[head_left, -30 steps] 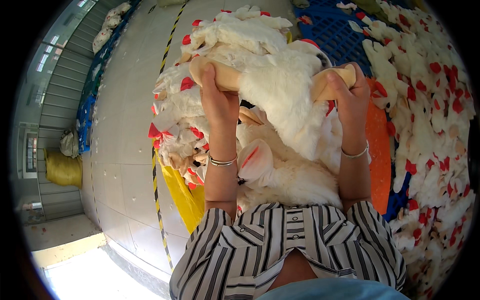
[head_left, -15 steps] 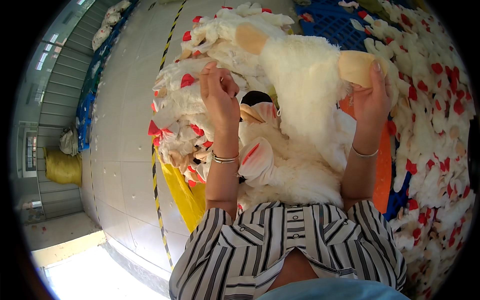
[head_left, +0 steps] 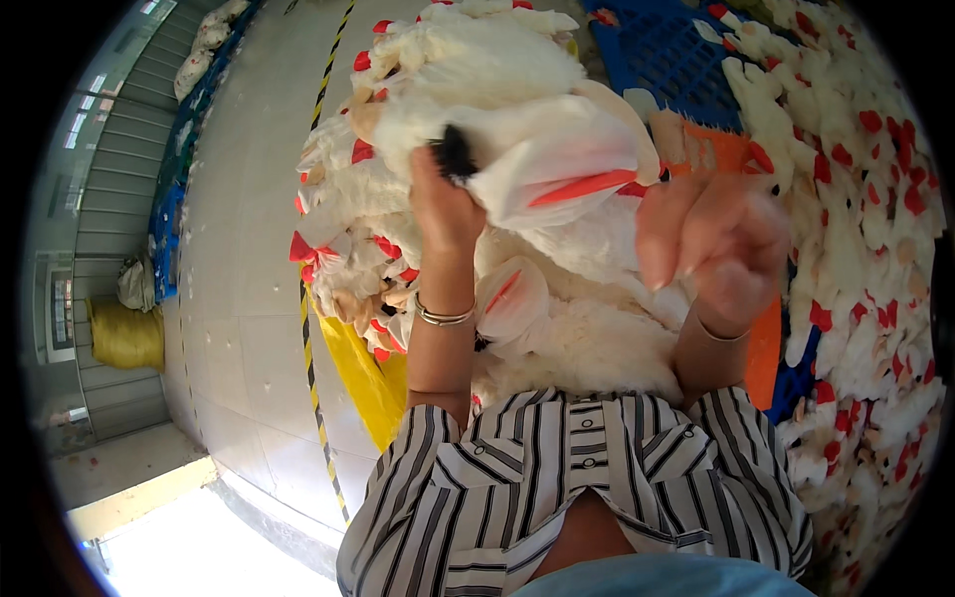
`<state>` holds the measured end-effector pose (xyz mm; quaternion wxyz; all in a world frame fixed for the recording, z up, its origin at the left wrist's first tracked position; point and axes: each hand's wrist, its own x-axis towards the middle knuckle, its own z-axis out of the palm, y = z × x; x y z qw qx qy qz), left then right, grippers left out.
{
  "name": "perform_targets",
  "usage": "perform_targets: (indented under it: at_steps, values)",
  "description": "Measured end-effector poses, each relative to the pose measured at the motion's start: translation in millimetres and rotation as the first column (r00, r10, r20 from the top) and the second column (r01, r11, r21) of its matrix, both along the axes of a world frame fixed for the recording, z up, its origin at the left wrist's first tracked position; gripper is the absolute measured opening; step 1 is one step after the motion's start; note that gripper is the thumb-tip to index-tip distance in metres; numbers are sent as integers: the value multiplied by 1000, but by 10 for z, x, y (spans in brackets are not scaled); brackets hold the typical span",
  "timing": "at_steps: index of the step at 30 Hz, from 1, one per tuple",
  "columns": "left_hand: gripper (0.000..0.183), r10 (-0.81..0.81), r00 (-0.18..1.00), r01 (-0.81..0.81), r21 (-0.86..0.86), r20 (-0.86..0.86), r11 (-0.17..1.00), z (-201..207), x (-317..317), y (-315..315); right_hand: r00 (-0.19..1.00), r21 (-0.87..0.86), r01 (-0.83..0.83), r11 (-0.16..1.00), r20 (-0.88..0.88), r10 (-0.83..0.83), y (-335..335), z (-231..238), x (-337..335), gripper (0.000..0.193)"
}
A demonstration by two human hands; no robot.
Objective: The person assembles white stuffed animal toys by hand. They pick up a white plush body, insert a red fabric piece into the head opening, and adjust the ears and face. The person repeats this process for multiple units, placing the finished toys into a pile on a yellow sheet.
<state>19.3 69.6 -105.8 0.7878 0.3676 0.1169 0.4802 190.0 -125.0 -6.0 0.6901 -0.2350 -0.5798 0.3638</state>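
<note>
Where the pale floor (head_left: 249,298) runs out to the right, a broad spread of white plush pieces (head_left: 865,249) with red and beige parts covers it. Nearer the person rises a pile of similar pieces (head_left: 333,189). Past its far right corner shows a blue lattice pallet (head_left: 637,40); along its right edge, an orange sheet (head_left: 764,348); at its near left corner, a yellow sheet (head_left: 363,378). Over the pile, toward its right edge, is the white plush piece (head_left: 517,184) being handled, its smooth fabric side partly turned up; whether it touches the pile I cannot tell. The right hand (head_left: 711,234), blurred, is just beside that piece's right end, fingers half curled; I cannot tell if it grips anything. The left hand (head_left: 446,204) is closed on the piece's left side, most of its fingers hidden. On the smooth fabric runs a long red patch (head_left: 585,189). Smaller is a black tuft (head_left: 455,152), just beside the left hand.
</note>
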Motion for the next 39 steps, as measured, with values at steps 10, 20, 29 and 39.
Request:
perform_targets:
  at_steps: [10,20,29,39]
  values:
    - [31,-282,958,286,87,-53,954,-99,29,-148,948,-275,303,912,186,-259,525,-457,142,61]
    - [38,-42,999,37,-183,-23,982,56,83,-192,859,-426,503,752,339,-383,710,-740,247,31]
    - [34,195,978,-198,46,69,979,21,-476,67,679,-455,477,752,-352,-644,723,-906,570,21]
    - [25,709,694,-589,469,-124,658,405,-974,389,883,-306,240,921,-326,-338,659,-628,554,27]
